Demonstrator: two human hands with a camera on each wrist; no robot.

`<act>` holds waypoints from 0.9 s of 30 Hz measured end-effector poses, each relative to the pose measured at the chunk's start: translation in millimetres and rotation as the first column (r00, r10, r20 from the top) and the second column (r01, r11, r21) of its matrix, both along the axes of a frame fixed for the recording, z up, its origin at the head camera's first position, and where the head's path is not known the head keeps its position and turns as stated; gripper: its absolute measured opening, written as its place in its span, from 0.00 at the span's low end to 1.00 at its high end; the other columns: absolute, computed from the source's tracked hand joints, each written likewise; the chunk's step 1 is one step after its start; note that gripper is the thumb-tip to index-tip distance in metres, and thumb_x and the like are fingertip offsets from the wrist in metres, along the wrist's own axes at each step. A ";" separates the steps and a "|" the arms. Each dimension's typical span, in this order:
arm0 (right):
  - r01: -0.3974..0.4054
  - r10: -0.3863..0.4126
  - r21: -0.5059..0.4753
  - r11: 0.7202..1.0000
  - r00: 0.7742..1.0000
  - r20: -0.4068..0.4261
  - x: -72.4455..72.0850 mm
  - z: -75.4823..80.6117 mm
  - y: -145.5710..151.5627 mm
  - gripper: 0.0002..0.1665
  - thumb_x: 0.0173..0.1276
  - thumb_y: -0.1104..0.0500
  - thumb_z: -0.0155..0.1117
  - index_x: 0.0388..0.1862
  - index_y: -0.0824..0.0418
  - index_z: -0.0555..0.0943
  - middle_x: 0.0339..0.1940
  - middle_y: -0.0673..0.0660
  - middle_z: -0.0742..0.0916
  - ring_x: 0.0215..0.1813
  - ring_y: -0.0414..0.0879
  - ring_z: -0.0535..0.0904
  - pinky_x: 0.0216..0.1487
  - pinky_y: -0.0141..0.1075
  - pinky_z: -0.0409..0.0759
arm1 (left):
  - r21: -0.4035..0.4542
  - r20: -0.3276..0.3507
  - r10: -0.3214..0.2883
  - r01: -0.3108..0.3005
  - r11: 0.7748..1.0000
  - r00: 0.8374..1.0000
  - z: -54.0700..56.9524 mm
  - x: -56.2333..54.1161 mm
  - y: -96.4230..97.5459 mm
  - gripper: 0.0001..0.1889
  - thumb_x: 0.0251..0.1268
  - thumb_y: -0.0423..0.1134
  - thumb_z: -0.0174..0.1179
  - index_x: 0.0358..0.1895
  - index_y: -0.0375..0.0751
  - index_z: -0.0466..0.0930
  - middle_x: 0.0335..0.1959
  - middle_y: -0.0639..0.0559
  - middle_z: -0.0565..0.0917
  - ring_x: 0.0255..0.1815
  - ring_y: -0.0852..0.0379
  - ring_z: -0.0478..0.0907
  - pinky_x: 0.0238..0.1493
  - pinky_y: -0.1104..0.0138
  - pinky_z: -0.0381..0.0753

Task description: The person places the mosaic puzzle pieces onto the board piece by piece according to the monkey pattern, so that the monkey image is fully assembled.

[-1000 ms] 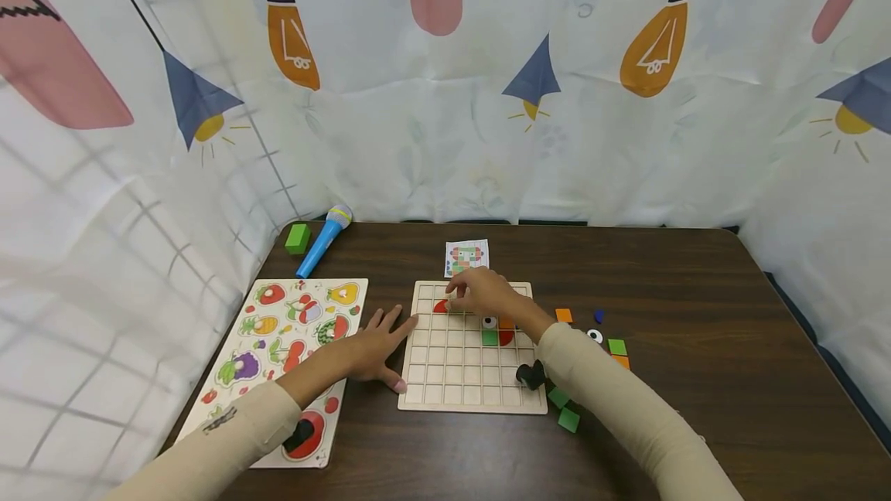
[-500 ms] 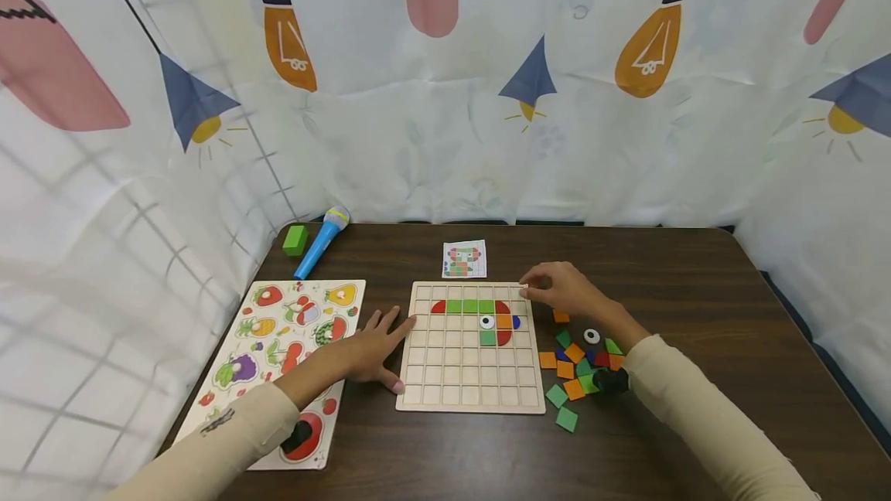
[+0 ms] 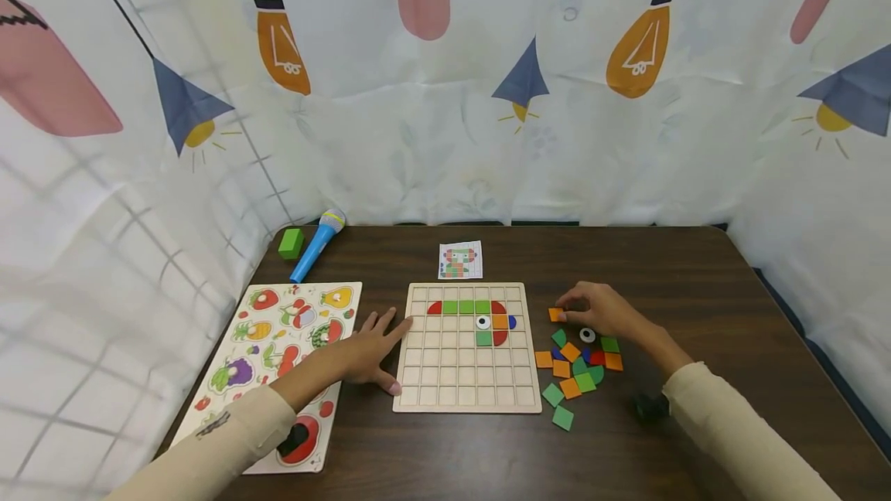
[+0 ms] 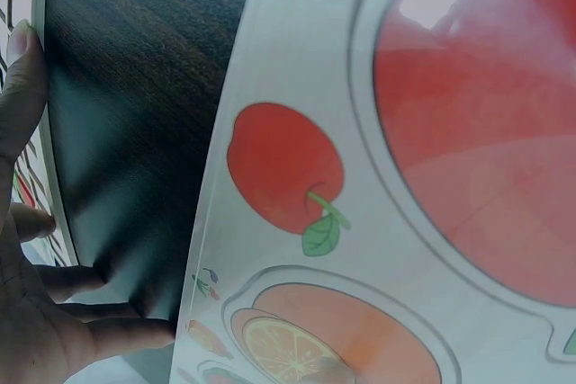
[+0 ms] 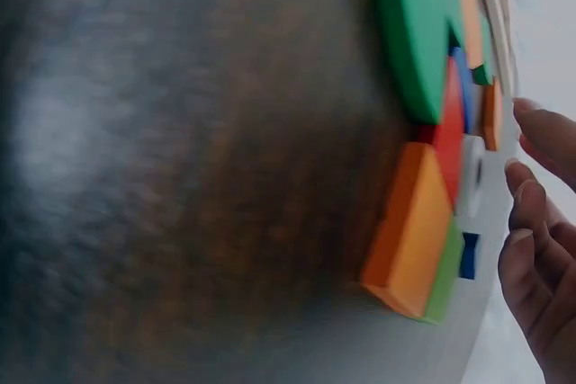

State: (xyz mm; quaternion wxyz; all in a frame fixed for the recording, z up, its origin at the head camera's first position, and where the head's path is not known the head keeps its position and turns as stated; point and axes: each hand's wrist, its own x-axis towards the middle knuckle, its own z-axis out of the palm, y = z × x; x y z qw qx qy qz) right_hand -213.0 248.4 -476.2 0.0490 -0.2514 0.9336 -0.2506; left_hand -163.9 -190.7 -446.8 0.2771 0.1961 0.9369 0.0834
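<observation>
Leftmost on the counter (image 3: pixel 696 277) lies one fruit board (image 3: pixel 281 328); behind it are one green block (image 3: pixel 291 243) and one blue microphone (image 3: pixel 316 250), placed as they were a second ago. The left hand (image 3: pixel 365 354) is unchanged too: fingers spread, grip holding nothing, index finger and thumb at the left edge of the grid (image 3: pixel 435 377). Ten set tiles (image 3: pixel 466 307) lie on it — three red, four green, one orange, one blue, one eye — the same ten as half a second ago. One card (image 3: pixel 460 260) lies behind. Further right are loose tiles (image 3: pixel 571 388): six orange, seven green, at least two blue, one red, one eye. The right hand (image 3: pixel 602 311), at the grid's far right corner half a second ago, has moved right. Its fingertips meet the farthest orange tile (image 3: pixel 554 315), just right of the grid; I cannot tell whether its grip pinches it.
</observation>
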 end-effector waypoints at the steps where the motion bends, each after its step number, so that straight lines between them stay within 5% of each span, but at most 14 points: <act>1: -0.005 0.005 0.002 1.000 1.000 0.000 0.3 -1.9 0.4 0.14 0.68 0.54 0.70 0.50 0.57 0.88 0.42 0.51 0.86 0.43 0.44 0.80 0.45 0.41 0.80 | 0.001 0.002 0.001 -0.001 1.000 1.000 -0.1 0.1 -0.1 0.59 0.49 0.61 0.74 0.81 0.46 0.48 0.81 0.32 0.46 0.79 0.24 0.43 0.69 0.33 0.61; 9: -0.027 0.026 0.041 0.999 0.999 0.026 -4.1 -6.4 -4.1 0.19 0.69 0.52 0.69 0.56 0.56 0.87 0.43 0.50 0.84 0.42 0.41 0.77 0.42 0.37 0.77 | -0.011 0.009 0.009 -0.009 1.000 1.000 -4.1 -1.7 -0.9 0.59 0.50 0.62 0.73 0.82 0.48 0.47 0.82 0.34 0.45 0.80 0.25 0.42 0.70 0.34 0.60; 27: -0.057 0.057 -0.010 0.998 0.994 0.091 -6.9 -5.5 -7.5 0.12 0.68 0.53 0.70 0.47 0.54 0.83 0.39 0.46 0.84 0.38 0.39 0.77 0.43 0.37 0.79 | -0.003 0.011 0.014 -0.014 1.000 1.000 -3.1 -1.3 -0.8 0.60 0.49 0.62 0.73 0.82 0.47 0.47 0.82 0.33 0.45 0.80 0.25 0.42 0.69 0.33 0.61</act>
